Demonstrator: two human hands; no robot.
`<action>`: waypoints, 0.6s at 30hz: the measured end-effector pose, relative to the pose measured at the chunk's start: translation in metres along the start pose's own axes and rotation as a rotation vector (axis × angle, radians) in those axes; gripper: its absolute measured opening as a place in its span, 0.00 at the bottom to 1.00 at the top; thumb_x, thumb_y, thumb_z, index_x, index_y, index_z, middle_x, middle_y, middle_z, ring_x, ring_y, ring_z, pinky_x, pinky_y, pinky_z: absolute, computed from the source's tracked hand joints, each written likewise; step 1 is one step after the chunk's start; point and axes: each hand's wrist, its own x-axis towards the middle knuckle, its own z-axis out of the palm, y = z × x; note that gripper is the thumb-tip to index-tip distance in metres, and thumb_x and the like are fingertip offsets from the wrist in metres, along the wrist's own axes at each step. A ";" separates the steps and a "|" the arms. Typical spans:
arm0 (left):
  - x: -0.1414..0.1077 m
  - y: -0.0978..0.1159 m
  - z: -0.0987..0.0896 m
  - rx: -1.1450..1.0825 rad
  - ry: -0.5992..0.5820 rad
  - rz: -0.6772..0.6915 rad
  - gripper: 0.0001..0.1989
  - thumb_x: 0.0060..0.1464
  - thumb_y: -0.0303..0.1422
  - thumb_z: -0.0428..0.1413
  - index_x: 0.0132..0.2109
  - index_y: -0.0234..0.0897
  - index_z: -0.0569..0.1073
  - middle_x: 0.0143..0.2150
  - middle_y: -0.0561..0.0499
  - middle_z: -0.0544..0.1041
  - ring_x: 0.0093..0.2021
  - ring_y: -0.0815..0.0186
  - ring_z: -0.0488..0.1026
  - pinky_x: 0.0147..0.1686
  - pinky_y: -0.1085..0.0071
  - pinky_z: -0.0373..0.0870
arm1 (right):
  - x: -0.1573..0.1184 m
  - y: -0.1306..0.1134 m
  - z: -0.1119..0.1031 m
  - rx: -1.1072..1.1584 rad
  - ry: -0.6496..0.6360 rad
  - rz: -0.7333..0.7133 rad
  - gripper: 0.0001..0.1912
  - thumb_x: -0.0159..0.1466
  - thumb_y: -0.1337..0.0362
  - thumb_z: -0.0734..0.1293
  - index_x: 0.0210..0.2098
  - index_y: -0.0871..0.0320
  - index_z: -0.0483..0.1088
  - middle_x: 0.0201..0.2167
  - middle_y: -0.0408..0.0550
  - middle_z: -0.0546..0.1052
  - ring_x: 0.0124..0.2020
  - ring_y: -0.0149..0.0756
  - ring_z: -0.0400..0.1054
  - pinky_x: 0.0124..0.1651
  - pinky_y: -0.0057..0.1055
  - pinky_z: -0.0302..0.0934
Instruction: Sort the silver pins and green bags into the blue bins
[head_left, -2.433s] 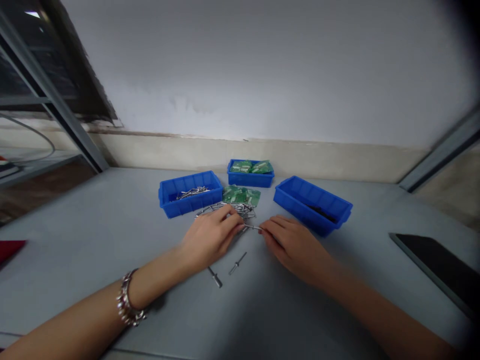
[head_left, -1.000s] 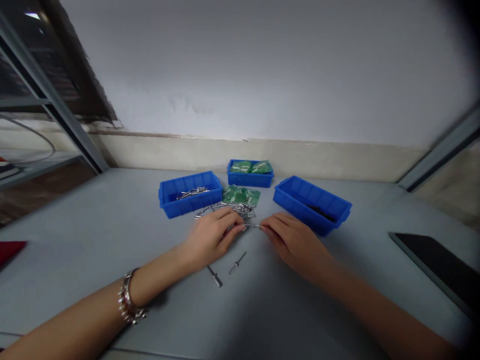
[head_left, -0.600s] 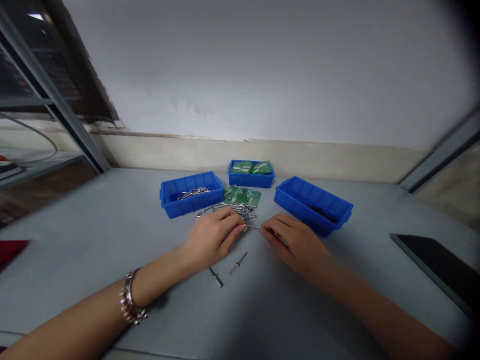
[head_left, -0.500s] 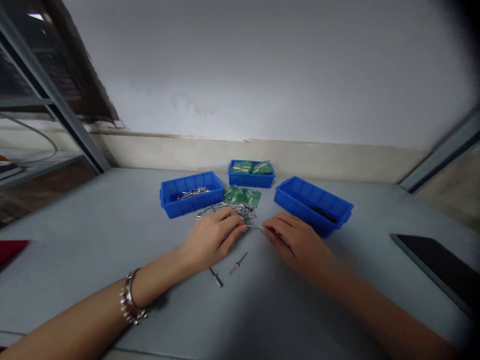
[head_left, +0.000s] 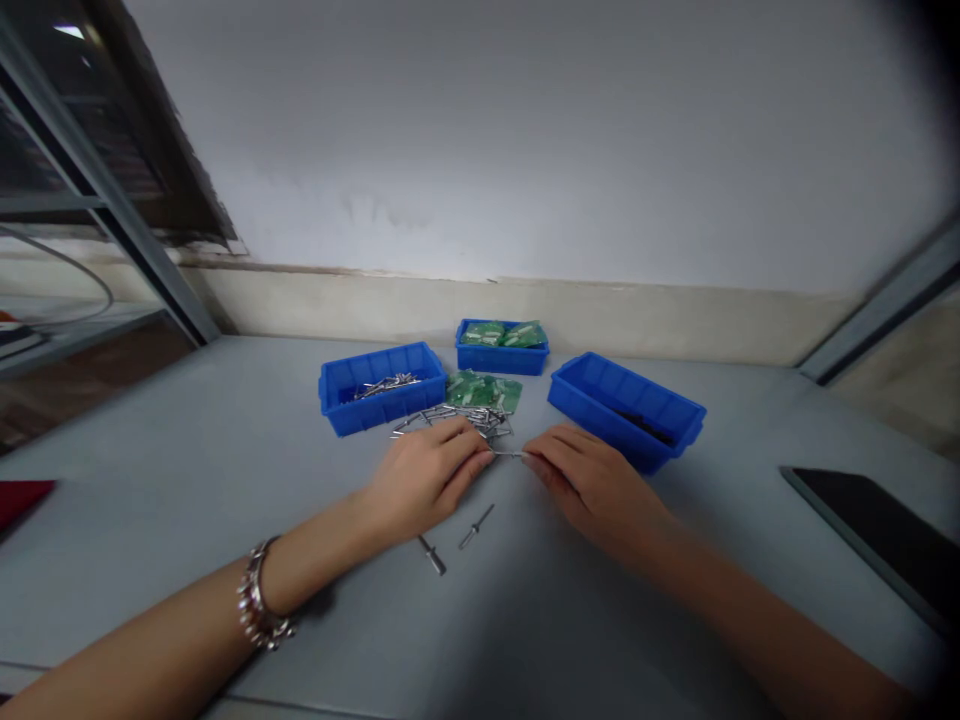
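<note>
Between my two hands stretches a thin metal rivet (head_left: 508, 454), one end pinched by each. My left hand (head_left: 433, 470) is closed on its left end, thumb against the fingers. The fingertips of my right hand (head_left: 589, 482) grip the right end, which they hide. Just beyond my left hand lies a pile of silvery rivets (head_left: 472, 417), partly covered by it. Nearer to me, one loose rivet (head_left: 476, 527) lies on the table, and another rivet (head_left: 433, 556) shows partly from under my left hand.
A blue bin (head_left: 384, 412) at left holds rivets. The back blue bin (head_left: 501, 360) contains green packets; another green packet (head_left: 491, 390) lies before it. Dark pieces sit in the right blue bin (head_left: 622, 420). A dark flat panel (head_left: 874, 530) lies far right, a red item (head_left: 22, 500) far left.
</note>
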 end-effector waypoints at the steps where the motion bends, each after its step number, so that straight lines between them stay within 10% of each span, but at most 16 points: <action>1: 0.000 0.000 0.000 -0.007 0.017 0.004 0.12 0.60 0.33 0.41 0.37 0.34 0.68 0.34 0.48 0.68 0.35 0.66 0.66 0.35 0.69 0.66 | 0.000 0.000 0.000 0.009 -0.023 0.000 0.11 0.63 0.69 0.55 0.33 0.61 0.68 0.29 0.50 0.72 0.33 0.37 0.65 0.38 0.35 0.61; 18: -0.001 0.000 -0.001 0.019 0.056 0.028 0.12 0.60 0.33 0.42 0.39 0.34 0.68 0.35 0.47 0.68 0.34 0.67 0.67 0.34 0.70 0.66 | 0.000 0.000 0.001 0.020 -0.064 -0.002 0.11 0.63 0.70 0.55 0.34 0.61 0.68 0.30 0.49 0.72 0.33 0.36 0.65 0.38 0.33 0.61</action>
